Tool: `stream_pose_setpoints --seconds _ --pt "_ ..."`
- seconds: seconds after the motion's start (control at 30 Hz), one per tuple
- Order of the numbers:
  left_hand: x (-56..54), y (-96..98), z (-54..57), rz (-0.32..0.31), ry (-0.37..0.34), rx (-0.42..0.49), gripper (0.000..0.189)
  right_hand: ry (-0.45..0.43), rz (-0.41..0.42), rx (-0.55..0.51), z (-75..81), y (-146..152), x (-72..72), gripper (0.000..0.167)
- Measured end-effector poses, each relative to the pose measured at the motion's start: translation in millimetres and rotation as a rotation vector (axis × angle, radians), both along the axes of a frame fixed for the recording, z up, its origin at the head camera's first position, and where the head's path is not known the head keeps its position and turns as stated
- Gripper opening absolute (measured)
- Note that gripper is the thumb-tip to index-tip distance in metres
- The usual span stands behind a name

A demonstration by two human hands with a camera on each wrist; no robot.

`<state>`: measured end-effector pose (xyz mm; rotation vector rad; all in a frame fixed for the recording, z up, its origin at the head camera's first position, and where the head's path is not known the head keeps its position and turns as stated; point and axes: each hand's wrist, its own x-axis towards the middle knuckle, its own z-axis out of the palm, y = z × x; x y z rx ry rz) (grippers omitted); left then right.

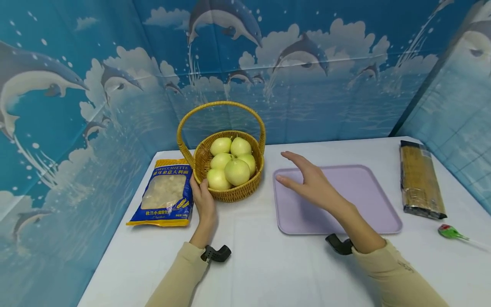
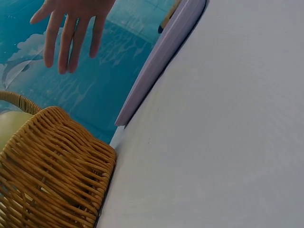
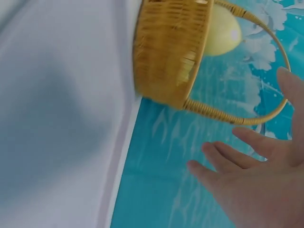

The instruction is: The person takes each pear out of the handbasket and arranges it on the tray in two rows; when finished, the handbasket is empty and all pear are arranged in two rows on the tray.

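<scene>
A woven wicker basket [image 1: 239,194] with a tall hoop handle stands toward the back of the table. Several pale yellow-green round fruits [image 1: 237,172] are heaped inside it. My left hand [image 1: 204,202] rests against the basket's left front side, thumb near the rim and fingers along the wall, partly hidden between basket and bag. Over a lilac tray [image 1: 349,200], my right hand [image 1: 316,185] hovers with fingers spread and nothing in them, pointing toward the basket. The right wrist view shows that right hand [image 3: 256,166] apart from the basket [image 3: 168,52].
A blue and yellow bag of orecchiette pasta [image 1: 165,194] lies left of the basket, close beside my left hand. Right of the tray lies a long clear-wrapped yellowish packet [image 1: 421,181]. A lollipop [image 1: 452,232] with green wrapping is near the right edge. Dolphin-print curtains [image 1: 307,106] enclose the table.
</scene>
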<state>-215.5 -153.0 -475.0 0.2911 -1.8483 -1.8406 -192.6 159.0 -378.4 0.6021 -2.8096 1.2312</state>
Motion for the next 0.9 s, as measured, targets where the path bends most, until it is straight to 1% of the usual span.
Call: stream_pose_setpoints --seconds 0.2,0.33,0.43,0.5,0.57,0.7,0.8,0.9 --pt "-0.4 -0.2 -1.4 0.006 0.026 -0.001 0.058 -0.015 0.046 -0.11 3.6 -32 -8.7 0.083" --pt "-0.8 -0.9 -1.0 0.001 0.013 0.002 0.058 -0.023 0.082 -0.199 3.8 -54 -13.4 0.082" --pt "-0.7 -1.5 -0.8 0.007 0.003 -0.003 0.058 -0.017 0.099 -0.243 3.6 -71 -15.4 0.081" --pt "-0.8 -1.6 -0.7 0.017 0.002 -0.011 0.058 -0.009 0.1 -0.256 3.4 -81 -16.1 0.081" --pt "-1.3 -1.8 -0.5 0.027 -0.001 -0.022 0.058 0.007 0.094 -0.246 3.3 -90 -16.5 0.081" --pt "-2.2 -1.6 -0.6 0.022 -0.001 -0.023 0.058 0.028 0.083 -0.24 1.6 -102 -18.9 0.079" --pt "-2.5 -1.1 -0.5 0.017 0.006 -0.015 0.058 0.05 0.063 -0.219 -1.3 -108 -22.5 0.074" --pt "-2.7 -0.6 -0.1 0.026 0.018 -0.016 0.058 0.062 0.035 -0.187 -3.4 -113 -26.5 0.07"
